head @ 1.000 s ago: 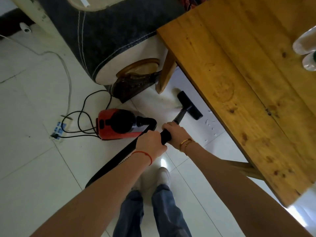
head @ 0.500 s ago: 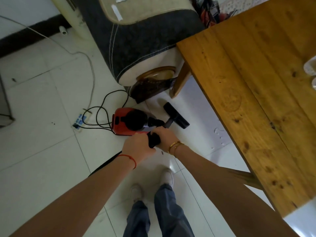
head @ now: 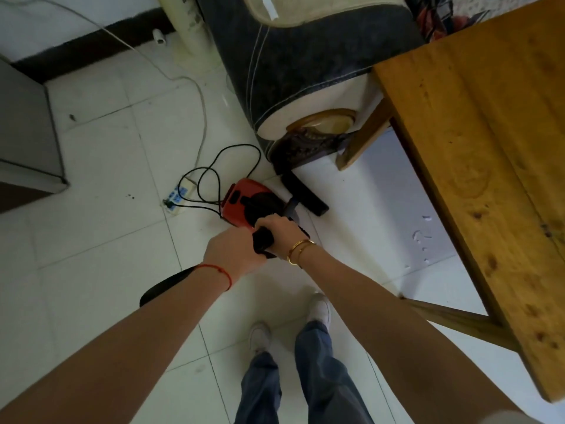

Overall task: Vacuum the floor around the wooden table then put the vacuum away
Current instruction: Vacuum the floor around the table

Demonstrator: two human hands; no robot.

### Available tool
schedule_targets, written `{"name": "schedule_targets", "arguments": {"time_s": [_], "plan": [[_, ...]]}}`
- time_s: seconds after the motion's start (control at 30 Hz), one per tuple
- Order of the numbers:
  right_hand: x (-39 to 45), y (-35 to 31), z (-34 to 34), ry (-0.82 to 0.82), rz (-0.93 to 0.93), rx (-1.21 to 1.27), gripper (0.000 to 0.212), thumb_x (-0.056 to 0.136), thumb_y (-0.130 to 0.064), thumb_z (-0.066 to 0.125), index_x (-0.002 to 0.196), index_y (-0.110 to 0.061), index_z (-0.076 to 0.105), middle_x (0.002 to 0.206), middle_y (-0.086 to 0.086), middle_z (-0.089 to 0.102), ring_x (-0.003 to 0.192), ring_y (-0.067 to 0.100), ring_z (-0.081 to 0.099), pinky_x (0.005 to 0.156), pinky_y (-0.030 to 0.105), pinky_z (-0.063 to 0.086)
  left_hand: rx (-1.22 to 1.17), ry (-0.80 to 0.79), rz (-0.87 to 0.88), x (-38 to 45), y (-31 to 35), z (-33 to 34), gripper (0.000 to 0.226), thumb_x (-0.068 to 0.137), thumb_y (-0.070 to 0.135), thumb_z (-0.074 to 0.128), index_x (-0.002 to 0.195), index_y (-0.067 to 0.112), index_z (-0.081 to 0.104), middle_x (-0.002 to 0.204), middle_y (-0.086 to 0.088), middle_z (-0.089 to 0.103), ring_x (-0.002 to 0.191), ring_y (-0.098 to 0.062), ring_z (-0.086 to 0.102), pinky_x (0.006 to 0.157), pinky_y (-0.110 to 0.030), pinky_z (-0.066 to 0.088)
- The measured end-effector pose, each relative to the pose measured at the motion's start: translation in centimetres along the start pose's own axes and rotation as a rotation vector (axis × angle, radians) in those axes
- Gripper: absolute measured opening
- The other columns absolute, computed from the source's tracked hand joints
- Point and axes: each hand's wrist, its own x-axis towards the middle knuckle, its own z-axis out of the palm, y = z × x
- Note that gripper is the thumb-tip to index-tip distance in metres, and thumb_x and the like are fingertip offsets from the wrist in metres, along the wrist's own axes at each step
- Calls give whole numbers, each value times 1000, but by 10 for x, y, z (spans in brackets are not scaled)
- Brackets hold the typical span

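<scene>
Gripping the black vacuum handle [head: 263, 240] from either side, the left hand [head: 234, 255] and right hand [head: 279, 232] sit touching, fingers curled round it. Just beyond the knuckles lies the red vacuum body [head: 244, 201] on the white tile floor [head: 101, 240], with the black floor nozzle [head: 305, 194] a little further out, beside the sofa base [head: 305, 148]. Right of the hands stands the wooden table [head: 489, 148]. Left of the vacuum body, a power strip [head: 179, 195] holds its black cord [head: 211, 175].
</scene>
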Motion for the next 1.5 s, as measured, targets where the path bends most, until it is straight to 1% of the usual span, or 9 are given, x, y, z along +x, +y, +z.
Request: {"name": "schedule_targets", "arguments": {"time_s": [0.1, 0.3, 0.47, 0.57, 0.7, 0.83, 1.03, 1.2, 1.5], "plan": [[6, -9, 6, -18, 6, -15, 13, 80, -12, 64, 92, -9, 62, 96, 10, 64, 90, 27, 60, 79, 41, 50, -3, -21, -18, 3, -13, -4, 24, 82, 36, 65, 79, 19, 47, 63, 4, 48, 59, -16, 55, 54, -24, 44], [13, -7, 3, 14, 55, 33, 18, 75, -9, 69, 91, -12, 61, 92, 8, 66, 88, 27, 62, 78, 41, 52, 74, -5, 14, 14, -16, -11, 30, 79, 40, 66, 97, 17, 58, 85, -1, 56, 69, -17, 56, 62, -27, 46], [12, 16, -12, 50, 88, 12, 20, 74, -12, 69, 92, -12, 61, 97, 7, 63, 88, 26, 60, 79, 37, 51, 109, 24, 76, 28, 7, -11, 33, 82, 41, 63, 101, 15, 57, 86, -2, 49, 69, -17, 53, 64, -27, 46], [13, 34, -25, 15, 78, -67, 21, 73, -15, 68, 92, -15, 59, 99, 5, 62, 88, 24, 59, 78, 38, 51, 108, 36, 100, 40, 22, -7, 37, 82, 47, 65, 99, 15, 58, 81, -1, 49, 67, -17, 54, 61, -27, 46], [19, 52, -42, -61, 41, -243, 19, 78, -25, 68, 93, -17, 60, 97, 4, 61, 85, 23, 60, 76, 40, 54, 159, 63, 145, 54, 37, -3, 30, 85, 40, 63, 100, 15, 58, 81, -1, 49, 65, -16, 53, 57, -27, 43], [27, 58, -54, -132, 31, -339, 18, 82, -23, 63, 98, -13, 60, 97, 7, 62, 86, 26, 63, 80, 40, 54, 242, 51, 157, 63, 49, -7, 26, 86, 34, 61, 104, 15, 57, 86, -2, 51, 65, -16, 53, 56, -27, 42], [20, 44, -40, -94, 87, -214, 18, 79, -23, 67, 95, -15, 61, 91, 5, 64, 83, 24, 63, 80, 40, 54, 284, 30, 183, 57, 37, -7, 31, 87, 38, 62, 107, 15, 56, 86, -2, 49, 67, -16, 54, 57, -27, 43], [1, 19, -9, -65, 97, -112, 16, 82, -18, 64, 96, -12, 60, 97, 9, 64, 88, 25, 61, 83, 39, 51, 320, -29, 223, 33, 10, -3, 26, 87, 27, 59, 110, 15, 56, 99, -4, 57, 84, -19, 62, 70, -29, 49], [-41, -18, 44, 11, 194, 32, 26, 80, -18, 67, 104, -14, 60, 107, 7, 62, 98, 25, 60, 90, 39, 48, 391, -69, 330, -12, -25, 10, 18, 83, 25, 61, 101, 21, 59, 84, 3, 60, 80, -17, 64, 71, -30, 54]]}}
